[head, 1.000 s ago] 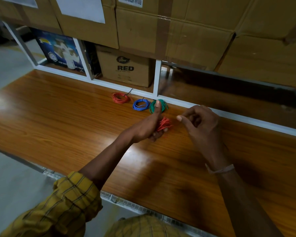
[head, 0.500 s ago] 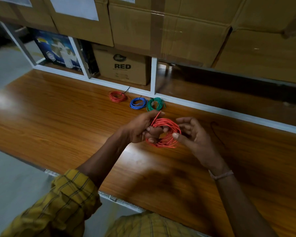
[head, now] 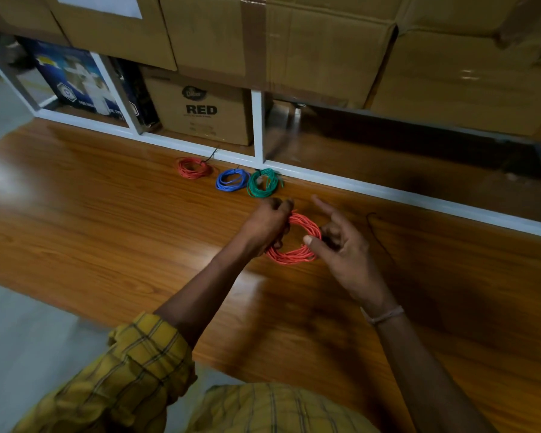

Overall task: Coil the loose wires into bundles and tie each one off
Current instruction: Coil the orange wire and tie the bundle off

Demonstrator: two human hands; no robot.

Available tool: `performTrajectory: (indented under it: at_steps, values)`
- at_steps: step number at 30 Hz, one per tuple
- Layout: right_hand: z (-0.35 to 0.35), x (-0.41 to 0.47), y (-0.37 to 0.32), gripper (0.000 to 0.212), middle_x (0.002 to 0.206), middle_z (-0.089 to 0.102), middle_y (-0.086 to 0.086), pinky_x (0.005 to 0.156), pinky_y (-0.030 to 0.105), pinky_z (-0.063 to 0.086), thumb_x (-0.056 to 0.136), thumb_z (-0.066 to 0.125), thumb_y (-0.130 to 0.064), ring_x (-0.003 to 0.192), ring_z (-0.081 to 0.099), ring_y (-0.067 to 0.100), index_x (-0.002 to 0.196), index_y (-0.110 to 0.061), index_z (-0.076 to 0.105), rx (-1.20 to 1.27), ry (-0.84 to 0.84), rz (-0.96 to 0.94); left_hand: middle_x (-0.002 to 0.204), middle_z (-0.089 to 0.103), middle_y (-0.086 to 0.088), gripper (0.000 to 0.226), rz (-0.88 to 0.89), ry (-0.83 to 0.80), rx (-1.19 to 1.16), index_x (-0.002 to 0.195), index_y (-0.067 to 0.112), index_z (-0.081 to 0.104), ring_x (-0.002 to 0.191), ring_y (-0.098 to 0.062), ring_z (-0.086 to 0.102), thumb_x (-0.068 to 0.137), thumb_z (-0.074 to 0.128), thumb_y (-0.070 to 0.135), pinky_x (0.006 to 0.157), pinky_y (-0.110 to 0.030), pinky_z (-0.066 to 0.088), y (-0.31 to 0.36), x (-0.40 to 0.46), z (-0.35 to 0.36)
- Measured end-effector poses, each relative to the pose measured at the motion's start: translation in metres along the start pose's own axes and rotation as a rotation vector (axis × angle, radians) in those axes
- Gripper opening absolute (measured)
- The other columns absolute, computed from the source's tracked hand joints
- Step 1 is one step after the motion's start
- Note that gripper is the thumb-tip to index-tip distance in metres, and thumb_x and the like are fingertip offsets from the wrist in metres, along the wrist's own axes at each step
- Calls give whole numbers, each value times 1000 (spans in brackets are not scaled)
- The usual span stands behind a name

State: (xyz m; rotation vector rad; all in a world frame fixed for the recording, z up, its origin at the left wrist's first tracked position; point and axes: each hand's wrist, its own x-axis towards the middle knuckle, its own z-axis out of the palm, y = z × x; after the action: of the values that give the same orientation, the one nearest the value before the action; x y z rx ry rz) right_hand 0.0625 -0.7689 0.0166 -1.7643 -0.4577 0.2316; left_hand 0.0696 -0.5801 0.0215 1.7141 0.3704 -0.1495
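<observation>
Tabletop (head: 91, 232): glossy wood-grain surface, running back to a white shelf frame (head: 372, 185)
Cartons (head: 294, 42): large brown cardboard boxes stacked on the shelf above, one sealed with brown tape, one bearing a white label too cropped to read
Printed carton (head: 200, 110): smaller brown box in the middle compartment under the shelf, marked "RED" in bold black letters below a dark oval logo that is too blurred to read surely
Blue box (head: 72, 79): in the left compartment, pale picture on dark blue, a hexagon badge low on its face; its writing is too small to read
Left hand (head: 267, 225): fingers curled round the left side of the orange coil, gripping it above the tabletop
Right hand (head: 341, 242): thumb and bent fingers pinch the coil's right side, index finger stretched out straight
Orange coil (head: 297, 251): loose ring of wire held between both hands, near the middle of the tabletop
Green bundle (head: 262, 182): lying against the frame, touching the blue bundle (head: 231, 180)
Red bundle (head: 194, 167): left of the blue one, apart from it, with a dark tie end sticking up
Black strand (head: 380, 235): thin, lying on the tabletop right of the hands
</observation>
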Motion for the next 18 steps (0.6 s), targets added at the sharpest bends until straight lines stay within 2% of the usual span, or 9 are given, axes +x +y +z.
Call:
performTrajectory:
  at_steps: [2, 5, 7, 11, 13, 15, 18]
  values:
    - [-6, -3, 2, 67, 97, 66, -7, 78, 28, 59, 97, 68, -12, 83, 66, 7, 150, -46, 45, -11, -59, 8, 63, 52, 0, 32, 17, -2, 92, 93, 14, 54, 47, -14, 45, 114, 43, 37, 49, -30, 41, 1, 0, 6]
    - [-11, -6, 6, 61, 128, 65, -18, 91, 27, 59, 97, 67, -6, 110, 69, 8, 148, -36, 52, 7, -95, 22, 68, 56, -3, 33, 30, 2, 215, 94, 14, 56, 51, -17, 50, 114, 43, 36, 52, -33, 45, 3, 0, 14]
    - [-14, -8, 11, 57, 132, 64, -20, 96, 29, 58, 96, 68, -5, 117, 67, 6, 146, -30, 56, 7, -79, 23, 71, 57, -3, 34, 26, 10, 265, 95, 13, 57, 53, -16, 51, 114, 42, 37, 54, -34, 47, 3, -1, 19]
    - [-20, -10, 21, 51, 123, 72, -5, 89, 50, 61, 95, 70, -11, 109, 71, 19, 139, -34, 63, 22, -39, 50, 67, 55, -3, 40, -49, 39, 187, 91, 12, 56, 50, -15, 48, 113, 41, 42, 53, -32, 44, 3, -5, 28]
    - [-25, -11, 23, 49, 124, 72, -7, 91, 48, 61, 95, 69, -8, 110, 71, 17, 139, -31, 64, 49, -53, 45, 61, 48, 0, 40, -94, -45, 45, 88, 13, 53, 47, -14, 41, 113, 42, 42, 50, -29, 40, 6, -9, 27]
    - [-33, -13, 24, 48, 127, 71, -9, 93, 43, 61, 96, 68, -6, 113, 70, 12, 139, -28, 64, 85, -80, 48, 60, 40, 3, 38, -163, -225, -166, 86, 16, 52, 46, -11, 32, 114, 40, 39, 51, -27, 40, 13, -16, 22]
    - [-45, -15, 31, 47, 133, 69, -5, 94, 37, 60, 97, 67, -5, 118, 68, 13, 138, -27, 64, 122, -117, 62, 68, 49, 2, 18, -111, -399, -263, 100, 13, 53, 51, -8, 41, 113, 48, 25, 62, -26, 53, 7, -20, 15]
